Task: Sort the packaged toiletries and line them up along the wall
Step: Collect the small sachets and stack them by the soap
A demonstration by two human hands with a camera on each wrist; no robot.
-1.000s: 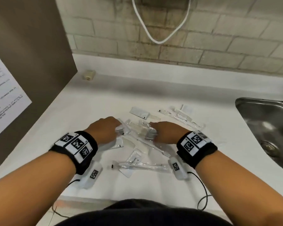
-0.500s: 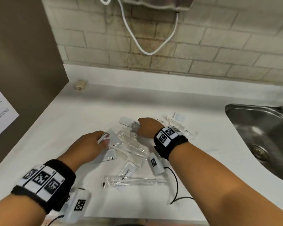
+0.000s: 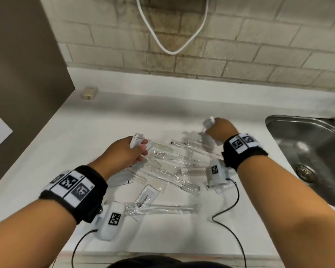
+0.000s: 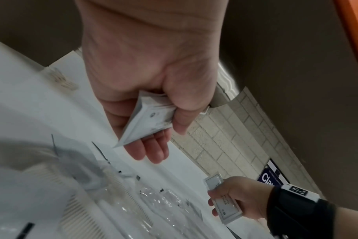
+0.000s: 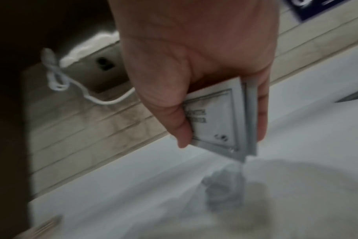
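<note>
My left hand (image 3: pixel 130 151) grips a small stack of white sachets (image 4: pixel 147 119) between thumb and fingers, lifted just above the pile. My right hand (image 3: pixel 219 130) holds more white sachets (image 5: pixel 221 119), raised above the counter at the pile's far right. Between the hands lies a heap of clear-wrapped combs (image 3: pixel 193 173) and toothbrushes (image 3: pixel 159 208) on the white counter (image 3: pixel 81 144). A toothpaste sachet (image 3: pixel 147 196) lies near the front of the pile. The brick wall (image 3: pixel 201 55) runs along the counter's back.
A steel sink (image 3: pixel 309 151) is sunk into the counter at the right. A small beige block (image 3: pixel 89 93) sits at the back left corner. A brown panel (image 3: pixel 23 64) bounds the left side. A white cable (image 3: pixel 172 45) hangs on the wall.
Both hands have lifted off the pile with sachets in them. The right hand has moved back and to the right; the left hand has risen at the pile's left.
</note>
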